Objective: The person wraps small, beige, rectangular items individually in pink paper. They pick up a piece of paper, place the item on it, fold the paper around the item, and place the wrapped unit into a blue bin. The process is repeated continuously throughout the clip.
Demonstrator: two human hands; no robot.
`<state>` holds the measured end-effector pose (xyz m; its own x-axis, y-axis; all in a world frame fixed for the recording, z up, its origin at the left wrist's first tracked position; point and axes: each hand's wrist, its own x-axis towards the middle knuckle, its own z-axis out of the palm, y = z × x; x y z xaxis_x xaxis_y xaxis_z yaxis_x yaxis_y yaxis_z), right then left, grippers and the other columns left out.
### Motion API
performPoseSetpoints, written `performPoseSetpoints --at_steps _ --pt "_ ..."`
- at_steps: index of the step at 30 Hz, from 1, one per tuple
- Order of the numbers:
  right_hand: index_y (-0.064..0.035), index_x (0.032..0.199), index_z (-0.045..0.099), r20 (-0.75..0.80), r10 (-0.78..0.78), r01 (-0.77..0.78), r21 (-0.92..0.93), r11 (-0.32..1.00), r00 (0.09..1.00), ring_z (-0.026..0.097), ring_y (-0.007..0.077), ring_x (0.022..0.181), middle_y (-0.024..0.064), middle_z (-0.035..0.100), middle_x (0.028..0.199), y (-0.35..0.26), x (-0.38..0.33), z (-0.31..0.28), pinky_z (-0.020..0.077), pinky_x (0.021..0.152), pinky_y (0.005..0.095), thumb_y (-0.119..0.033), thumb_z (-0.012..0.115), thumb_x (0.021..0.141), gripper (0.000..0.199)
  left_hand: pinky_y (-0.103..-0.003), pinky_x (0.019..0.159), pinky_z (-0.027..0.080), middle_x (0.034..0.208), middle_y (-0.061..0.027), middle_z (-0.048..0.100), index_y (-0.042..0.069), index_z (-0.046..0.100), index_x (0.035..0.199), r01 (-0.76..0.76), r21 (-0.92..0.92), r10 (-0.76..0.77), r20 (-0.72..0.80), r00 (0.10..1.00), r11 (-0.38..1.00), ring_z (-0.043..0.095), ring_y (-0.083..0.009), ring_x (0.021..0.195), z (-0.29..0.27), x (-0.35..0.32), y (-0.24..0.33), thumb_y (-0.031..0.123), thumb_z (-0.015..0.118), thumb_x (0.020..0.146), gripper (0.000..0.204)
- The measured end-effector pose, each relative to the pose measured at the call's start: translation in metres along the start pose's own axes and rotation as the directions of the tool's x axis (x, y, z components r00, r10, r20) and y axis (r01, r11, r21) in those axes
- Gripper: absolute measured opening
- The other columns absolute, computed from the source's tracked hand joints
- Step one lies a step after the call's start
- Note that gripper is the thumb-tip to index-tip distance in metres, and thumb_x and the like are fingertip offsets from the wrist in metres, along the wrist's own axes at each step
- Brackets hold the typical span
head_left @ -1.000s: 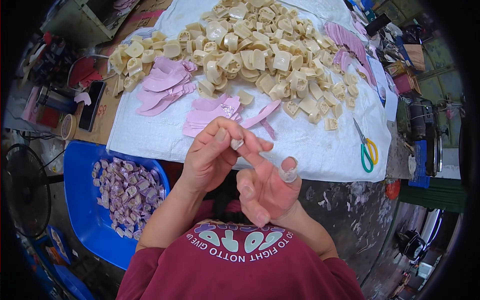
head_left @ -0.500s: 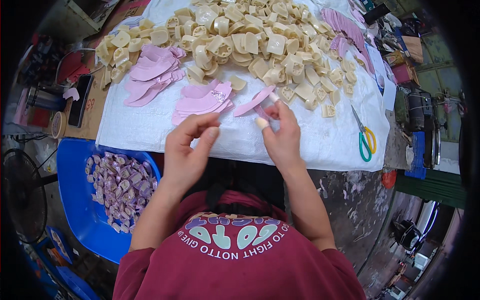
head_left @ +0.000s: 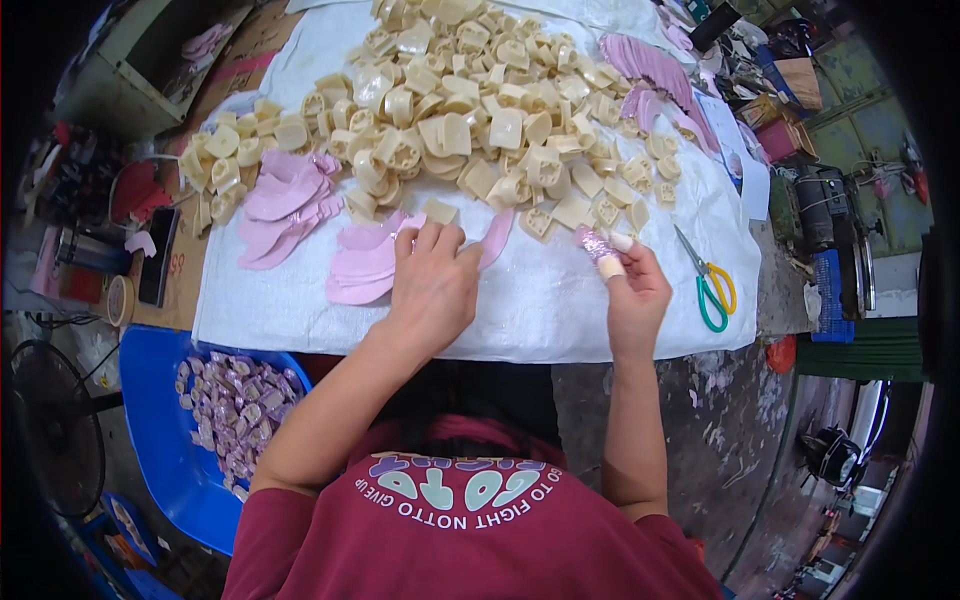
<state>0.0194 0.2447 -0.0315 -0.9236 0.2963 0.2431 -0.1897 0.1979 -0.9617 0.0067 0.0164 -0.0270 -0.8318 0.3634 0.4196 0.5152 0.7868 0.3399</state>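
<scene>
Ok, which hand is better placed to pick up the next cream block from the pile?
Probably left: the left hand is empty and its fingertips touch a cream block at the pile's near edge. The right hand already pinches a glittery pink strip.

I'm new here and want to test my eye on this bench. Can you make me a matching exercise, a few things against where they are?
Things:
1. scissors
2. blue tray
3. cream heel blocks
4. glittery pink piece

Places:
A. heaped at the far side of the white cloth
B. pinched in the right hand
C. lying at the cloth's right edge
D. low at the person's left, holding glittery pieces

Pairs: 1-C, 2-D, 3-A, 4-B
</scene>
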Motion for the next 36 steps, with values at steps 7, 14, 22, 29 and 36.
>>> performPoseSetpoints --at_steps 7,14,22,29,36 --pt "-0.0038 0.084 0.062 0.617 -0.555 0.779 -0.159 0.607 0.558 0.059 0.0275 0.08 0.0107 0.061 0.092 -0.072 0.0 0.031 0.0467 0.07 0.037 0.0 0.062 0.064 0.021 -0.034 0.081 0.049 0.099 -0.0062 0.065 0.001 0.059 0.117 0.595 -0.607 -0.109 0.742 0.661 -0.527 0.062 -0.0177 0.093 -0.028 -0.002 0.017 0.029 0.061 0.09 0.038" --pt "-0.003 0.093 0.061 0.705 -0.427 0.597 0.006 0.802 0.566 0.06 0.0236 0.094 0.0102 0.061 0.104 -0.071 -0.015 0.027 0.0452 0.081 0.0336 -0.001 0.06 0.07 0.023 -0.033 0.072 0.052 0.083 -0.0105 0.066 -0.002 0.059 0.11 0.625 -0.676 -0.267 0.733 0.626 -0.392 0.066 -0.0213 0.076 -0.038 -0.001 0.015 0.04 0.045 0.096 0.047" --pt "-0.0006 0.138 0.038 0.788 -0.105 -0.369 0.396 0.841 0.607 0.049 0.0259 0.123 0.0182 0.046 0.138 -0.048 -0.014 0.044 0.039 0.101 0.0388 -0.004 0.062 0.082 0.061 -0.033 0.039 0.048 0.053 -0.0088 0.05 0.001 0.053 0.085 0.648 -0.446 0.341 0.59 0.731 -0.617 0.057 -0.0251 0.044 -0.034 -0.02 0.012 0.052 0.044 0.094 0.053" --pt "0.0031 0.11 0.06 0.823 -0.134 -0.207 0.29 0.934 0.552 0.06 0.0197 0.103 0.0128 0.064 0.109 -0.063 -0.017 0.056 0.0479 0.089 0.0321 0.003 0.065 0.08 0.031 -0.023 0.034 0.042 0.057 -0.0054 0.05 0.001 0.049 0.097 0.719 -0.492 0.379 0.622 0.685 -0.492 0.051 -0.0136 0.04 -0.033 -0.032 0.016 0.075 0.048 0.075 0.077" --pt "-0.0024 0.1 0.062 0.395 0.197 -0.413 0.592 0.692 0.897 0.063 0.016 0.087 0.0086 0.066 0.097 -0.07 -0.016 0.063 0.0496 0.081 0.0344 -0.01 0.059 0.089 0.014 -0.031 0.079 0.049 0.113 -0.0137 0.051 0.006 0.031 0.137 0.425 -0.84 -0.002 0.452 0.892 -0.338 0.058 -0.0203 0.097 -0.022 -0.041 0.025 0.059 0.058 0.082 0.081"
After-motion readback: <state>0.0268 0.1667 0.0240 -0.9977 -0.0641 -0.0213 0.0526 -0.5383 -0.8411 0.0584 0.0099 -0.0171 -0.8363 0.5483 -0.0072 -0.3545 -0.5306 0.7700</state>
